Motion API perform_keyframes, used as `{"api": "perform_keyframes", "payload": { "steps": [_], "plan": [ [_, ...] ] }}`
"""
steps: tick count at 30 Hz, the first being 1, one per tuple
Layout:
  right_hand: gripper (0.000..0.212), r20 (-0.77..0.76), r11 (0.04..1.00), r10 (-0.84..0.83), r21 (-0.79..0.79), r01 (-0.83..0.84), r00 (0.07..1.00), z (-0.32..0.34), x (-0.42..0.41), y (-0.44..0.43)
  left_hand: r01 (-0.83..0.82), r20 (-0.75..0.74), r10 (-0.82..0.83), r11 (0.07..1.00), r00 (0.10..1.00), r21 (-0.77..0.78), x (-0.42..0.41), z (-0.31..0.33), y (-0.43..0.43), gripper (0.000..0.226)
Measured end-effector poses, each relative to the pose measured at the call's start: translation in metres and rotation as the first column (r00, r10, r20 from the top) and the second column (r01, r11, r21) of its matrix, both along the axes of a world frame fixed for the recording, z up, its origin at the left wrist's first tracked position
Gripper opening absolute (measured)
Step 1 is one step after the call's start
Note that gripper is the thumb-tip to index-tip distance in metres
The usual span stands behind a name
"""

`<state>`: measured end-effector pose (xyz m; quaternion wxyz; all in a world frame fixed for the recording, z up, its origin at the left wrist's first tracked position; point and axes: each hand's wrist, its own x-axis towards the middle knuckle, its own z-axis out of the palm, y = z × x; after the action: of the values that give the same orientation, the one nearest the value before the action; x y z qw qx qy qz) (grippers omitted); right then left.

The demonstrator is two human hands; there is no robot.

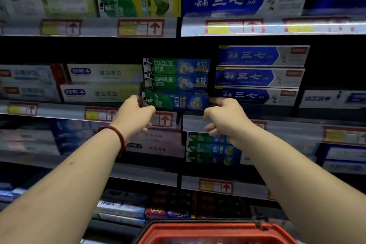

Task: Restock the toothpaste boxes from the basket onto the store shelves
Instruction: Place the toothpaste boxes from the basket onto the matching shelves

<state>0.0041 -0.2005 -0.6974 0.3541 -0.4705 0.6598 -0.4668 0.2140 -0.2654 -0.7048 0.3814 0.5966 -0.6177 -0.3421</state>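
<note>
A green and blue Darlie toothpaste box (175, 101) lies at the front of the middle shelf (59, 112), under two stacked boxes of the same kind (176, 74). My left hand (136, 112) grips its left end and my right hand (223, 114) grips its right end, fingers curled round the box ends. The red basket (213, 233) shows at the bottom edge, below my arms; what it holds is hidden.
Blue and white boxes (259, 76) stand stacked right of the Darlie stack, white boxes (103, 83) to its left. Shelves above and below are full of boxes. Price-tag rails (140, 27) run along each shelf edge. A red bracelet (116, 134) circles my left wrist.
</note>
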Motion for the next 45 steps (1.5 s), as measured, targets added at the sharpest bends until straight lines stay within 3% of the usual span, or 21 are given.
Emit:
{"api": "perform_keyframes", "payload": {
  "steps": [3, 7, 11, 14, 18, 23, 30, 36, 39, 45],
  "plan": [
    [0.075, -0.033, 0.999, 0.033, 0.002, -0.033, 0.999, -0.004, -0.001, 0.0, 0.023, 0.042, -0.023, 1.0, 0.999, 0.016, 0.004, 0.002, -0.002, 0.066],
    [0.08, -0.2, 0.997, 0.056, -0.041, -0.065, 0.978, -0.009, -0.003, 0.012, 0.054, -0.109, -0.05, 0.998, 0.993, 0.031, 0.002, 0.005, 0.01, 0.077],
    [0.072, -0.388, 0.983, 0.055, -0.138, -0.117, 0.92, -0.012, -0.008, 0.032, -0.006, -0.001, 0.006, 0.985, 1.0, -0.171, -0.002, -0.002, 0.034, 0.06],
    [0.072, -0.467, 0.965, 0.071, -0.192, -0.18, 0.881, -0.019, -0.008, 0.052, 0.107, 0.078, -0.091, 0.963, 0.993, -0.246, -0.01, -0.012, 0.063, 0.047],
    [0.08, -0.572, 0.957, 0.09, -0.178, -0.23, 0.816, -0.035, -0.008, 0.081, 0.232, 0.292, -0.139, 0.922, 0.946, -0.311, -0.019, -0.035, 0.106, 0.048],
    [0.074, -0.627, 0.958, 0.13, -0.12, -0.261, 0.768, -0.068, -0.011, 0.121, 0.314, 0.385, -0.181, 0.896, 0.905, -0.315, -0.02, -0.072, 0.147, 0.054],
    [0.072, -0.613, 0.96, 0.241, 0.036, -0.278, 0.752, -0.14, -0.016, 0.171, 0.364, 0.421, -0.28, 0.922, 0.863, -0.131, -0.02, -0.147, 0.184, 0.056],
    [0.073, -0.511, 0.935, 0.349, 0.242, -0.258, 0.786, -0.207, -0.021, 0.192, 0.374, 0.477, -0.41, 0.911, 0.778, 0.173, 0.0, -0.217, 0.189, 0.059],
    [0.075, -0.405, 0.9, 0.392, 0.355, -0.253, 0.826, -0.228, -0.016, 0.191, 0.32, 0.528, -0.451, 0.89, 0.72, 0.324, 0.01, -0.241, 0.187, 0.058],
    [0.067, -0.277, 0.842, 0.413, 0.48, -0.248, 0.867, -0.267, 0.001, 0.185, 0.122, 0.581, -0.402, 0.88, 0.708, 0.459, 0.031, -0.268, 0.183, 0.044]
  ]
}}
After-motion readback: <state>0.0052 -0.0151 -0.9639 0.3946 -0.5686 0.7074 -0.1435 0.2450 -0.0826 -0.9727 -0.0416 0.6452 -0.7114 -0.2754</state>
